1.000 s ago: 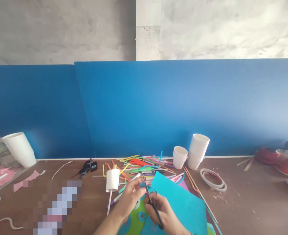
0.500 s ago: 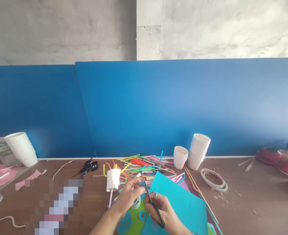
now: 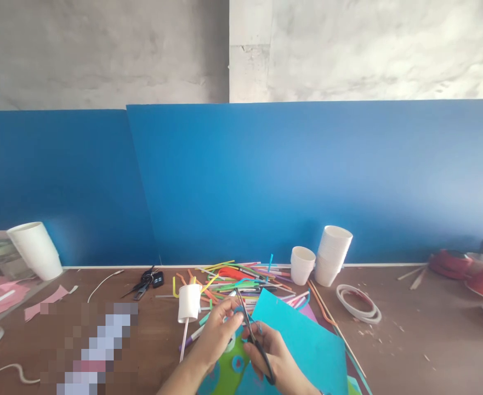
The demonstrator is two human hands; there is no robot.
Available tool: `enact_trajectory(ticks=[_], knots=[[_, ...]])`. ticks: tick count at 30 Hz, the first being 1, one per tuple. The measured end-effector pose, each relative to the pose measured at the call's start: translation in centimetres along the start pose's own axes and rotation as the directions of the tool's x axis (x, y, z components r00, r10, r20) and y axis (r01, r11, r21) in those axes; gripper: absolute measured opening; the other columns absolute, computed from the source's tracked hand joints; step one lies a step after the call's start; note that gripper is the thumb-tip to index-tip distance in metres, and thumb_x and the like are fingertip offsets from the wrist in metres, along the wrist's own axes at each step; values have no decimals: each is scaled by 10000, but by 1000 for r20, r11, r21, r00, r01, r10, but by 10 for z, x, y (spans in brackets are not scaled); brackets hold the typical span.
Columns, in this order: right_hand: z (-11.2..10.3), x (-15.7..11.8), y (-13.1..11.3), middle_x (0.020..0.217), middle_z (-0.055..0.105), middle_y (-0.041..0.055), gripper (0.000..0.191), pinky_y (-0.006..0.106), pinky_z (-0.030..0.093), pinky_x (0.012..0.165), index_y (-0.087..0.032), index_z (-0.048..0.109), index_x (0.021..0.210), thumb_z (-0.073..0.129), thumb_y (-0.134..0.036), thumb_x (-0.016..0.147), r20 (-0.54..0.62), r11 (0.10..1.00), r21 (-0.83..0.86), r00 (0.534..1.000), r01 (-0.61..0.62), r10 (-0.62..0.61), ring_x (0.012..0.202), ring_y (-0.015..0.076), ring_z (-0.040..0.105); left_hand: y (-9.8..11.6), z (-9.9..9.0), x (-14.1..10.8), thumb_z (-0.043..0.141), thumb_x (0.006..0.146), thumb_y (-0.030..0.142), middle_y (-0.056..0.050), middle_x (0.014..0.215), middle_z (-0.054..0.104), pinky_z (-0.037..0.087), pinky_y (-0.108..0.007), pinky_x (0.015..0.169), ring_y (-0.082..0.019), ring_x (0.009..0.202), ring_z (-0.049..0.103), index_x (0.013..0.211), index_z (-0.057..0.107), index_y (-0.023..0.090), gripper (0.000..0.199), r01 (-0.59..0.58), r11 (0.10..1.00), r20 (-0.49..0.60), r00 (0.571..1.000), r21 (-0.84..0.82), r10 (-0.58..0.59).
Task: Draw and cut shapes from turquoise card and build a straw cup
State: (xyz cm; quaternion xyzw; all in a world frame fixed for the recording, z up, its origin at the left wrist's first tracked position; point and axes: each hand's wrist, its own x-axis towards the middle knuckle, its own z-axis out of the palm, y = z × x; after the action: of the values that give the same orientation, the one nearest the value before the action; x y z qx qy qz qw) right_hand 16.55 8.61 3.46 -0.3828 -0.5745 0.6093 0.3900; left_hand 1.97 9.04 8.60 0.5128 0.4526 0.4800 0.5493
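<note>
Between the fingertips of my left hand [image 3: 219, 334] is a small piece of blue paper [image 3: 239, 310], partly hidden by the fingers. My right hand [image 3: 274, 351] is closed on a pair of scissors [image 3: 259, 346] with black handles, the blades pointing up and away beside that paper. Whether the blades are touching it I cannot tell. Below both hands lie green paper [image 3: 227, 366] and a small blue paper disc [image 3: 238, 363] with a red mark. A large turquoise sheet [image 3: 302, 343] spreads to the right of my right hand.
Colourful straws [image 3: 241, 280] are heaped behind my hands. A white paper cup [image 3: 189, 303] with straws fixed to it stands at left. Stacked white cups [image 3: 334, 256] and a tape roll [image 3: 358, 303] are at right. Keys [image 3: 146, 281] lie near the blue partition [image 3: 266, 181].
My left hand and forearm have shifted slightly to the right, covering more of the clear roll under it. My right hand with the scissors has barely moved.
</note>
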Motion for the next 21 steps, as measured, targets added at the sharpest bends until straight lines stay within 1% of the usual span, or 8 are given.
enact_trajectory(ticks=[4, 7, 11, 14, 17, 19, 21], knots=[[-1, 0, 0, 439, 401, -115, 488, 160, 251, 311, -176, 495, 803, 653, -615, 662, 7, 1000, -3, 1000, -7, 7, 311, 32, 322, -3, -1, 1, 662, 667, 469, -67, 989, 620, 384, -333, 849, -240, 939, 527, 880, 664, 196, 345, -63, 998, -10, 998, 30, 63], [-2, 0, 2, 438, 396, -115, 480, 159, 239, 306, -177, 493, 800, 644, -616, 674, 13, 1000, 3, 1000, -3, 3, 308, 31, 315, -4, -4, 2, 641, 687, 441, -61, 1001, 605, 380, -334, 846, -229, 922, 519, 889, 658, 202, 313, -56, 997, 3, 998, 50, 56], [-3, 0, 4, 439, 393, -115, 466, 155, 227, 303, -175, 493, 791, 636, -607, 692, 23, 1000, 0, 1000, 15, -15, 307, 26, 304, -5, -7, 3, 602, 715, 391, -39, 945, 589, 369, -315, 829, -211, 901, 505, 818, 642, 206, 215, -57, 994, 37, 998, 90, 54], [-2, 2, 5, 427, 395, -116, 483, 155, 227, 296, -174, 486, 783, 640, -619, 677, 13, 1000, 4, 1000, 11, -11, 299, 28, 308, -8, -2, 2, 575, 734, 385, -23, 851, 592, 375, -303, 804, -197, 853, 516, 823, 631, 198, 214, -56, 997, 31, 998, 44, 55], [-1, 3, 6, 413, 404, -116, 498, 155, 235, 295, -171, 482, 804, 637, -625, 673, 0, 1000, 1, 1000, -4, 4, 295, 34, 326, -11, 9, -1, 542, 766, 392, -9, 757, 580, 390, -289, 754, -178, 774, 525, 805, 611, 186, 221, -38, 999, -22, 999, -35, 37], [-1, 2, 4, 435, 431, -112, 504, 152, 244, 299, -169, 473, 860, 638, -611, 683, 1, 1000, 6, 1000, 6, -6, 302, 35, 340, -13, 13, -3, 536, 775, 383, -12, 769, 591, 395, -289, 772, -182, 794, 539, 832, 610, 185, 218, -39, 997, -38, 999, -72, 36], [0, 1, 2, 452, 437, -119, 529, 149, 249, 303, -173, 449, 937, 647, -594, 687, 8, 999, 24, 999, 32, -32, 305, 35, 347, -12, 13, -3, 547, 769, 362, -29, 847, 621, 390, -301, 831, -203, 886, 553, 913, 620, 188, 238, -49, 995, -19, 999, -86, 48]])
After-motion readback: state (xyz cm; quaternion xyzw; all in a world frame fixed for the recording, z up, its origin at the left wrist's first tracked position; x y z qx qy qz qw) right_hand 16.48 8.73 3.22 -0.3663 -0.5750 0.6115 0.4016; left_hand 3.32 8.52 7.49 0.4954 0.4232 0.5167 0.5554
